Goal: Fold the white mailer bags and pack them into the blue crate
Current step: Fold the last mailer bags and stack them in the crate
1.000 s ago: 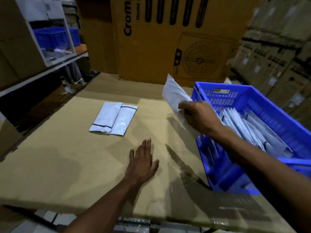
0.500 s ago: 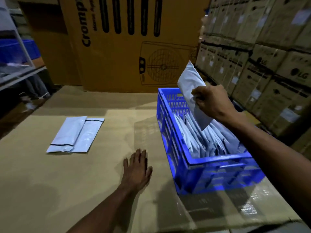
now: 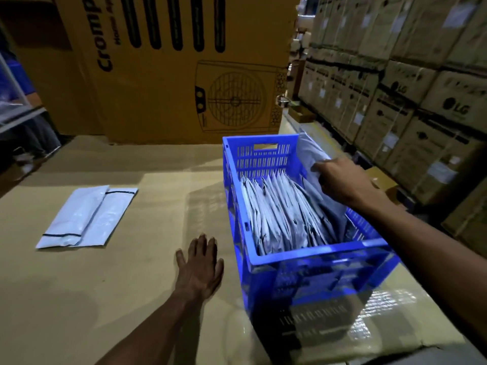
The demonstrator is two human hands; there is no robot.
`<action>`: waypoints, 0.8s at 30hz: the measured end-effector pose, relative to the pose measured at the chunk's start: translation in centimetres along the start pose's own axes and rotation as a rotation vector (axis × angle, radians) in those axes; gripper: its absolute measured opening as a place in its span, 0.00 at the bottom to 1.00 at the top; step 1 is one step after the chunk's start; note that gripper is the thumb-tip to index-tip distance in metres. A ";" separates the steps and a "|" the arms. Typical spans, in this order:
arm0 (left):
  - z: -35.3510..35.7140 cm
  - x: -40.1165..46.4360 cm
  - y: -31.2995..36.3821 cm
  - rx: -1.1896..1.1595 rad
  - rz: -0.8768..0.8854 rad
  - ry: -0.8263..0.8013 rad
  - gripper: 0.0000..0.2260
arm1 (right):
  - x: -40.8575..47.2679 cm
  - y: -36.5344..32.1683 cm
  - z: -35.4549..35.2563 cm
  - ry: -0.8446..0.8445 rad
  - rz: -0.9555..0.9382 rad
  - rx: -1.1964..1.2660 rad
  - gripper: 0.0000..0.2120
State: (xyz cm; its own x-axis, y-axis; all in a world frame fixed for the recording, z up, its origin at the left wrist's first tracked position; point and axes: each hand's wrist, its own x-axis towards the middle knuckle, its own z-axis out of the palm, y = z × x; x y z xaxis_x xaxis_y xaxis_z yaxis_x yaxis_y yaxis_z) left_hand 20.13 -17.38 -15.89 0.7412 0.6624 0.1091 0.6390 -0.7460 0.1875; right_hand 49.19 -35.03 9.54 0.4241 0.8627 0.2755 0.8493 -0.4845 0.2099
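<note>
1. Head view: the right hand grips a folded mailer bag at the far right of the blue crate; its fingers are curled and mostly hidden behind the bag.
2. The left hand lies flat, fingers straight, on the cardboard worktop beside the crate.
3. Packed bags stand on edge; their lower parts are hidden.
4. Unpacked mailer bags lie far left.

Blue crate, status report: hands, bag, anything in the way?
Right hand grips folded mailer bag, lowering it at blue crate right side. Left hand flat on cardboard. One bag left. Nothing blocking.
</note>
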 end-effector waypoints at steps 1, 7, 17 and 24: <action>-0.1 0.0 0.0 0.011 0.003 0.000 0.35 | -0.1 0.0 0.2 -0.011 -0.030 -0.048 0.14; 0.1 0.1 0.2 0.034 -0.030 0.000 0.32 | -0.3 0.6 0.6 -0.071 -0.083 -0.228 0.13; 0.5 0.1 0.2 0.071 -0.061 0.020 0.30 | -0.3 1.3 1.9 0.017 -0.116 -0.189 0.06; 0.3 -0.2 0.2 0.052 -0.061 0.038 0.30 | -1.4 1.2 4.9 -0.165 0.017 -0.181 0.08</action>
State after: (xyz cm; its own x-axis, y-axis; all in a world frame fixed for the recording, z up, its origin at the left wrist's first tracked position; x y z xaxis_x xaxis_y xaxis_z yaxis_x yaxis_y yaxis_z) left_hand 20.21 -17.67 -16.16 0.6931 0.7078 0.1366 0.6931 -0.7064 0.1438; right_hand 51.18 -36.08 4.81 0.4962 0.8589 0.1270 0.7777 -0.5047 0.3748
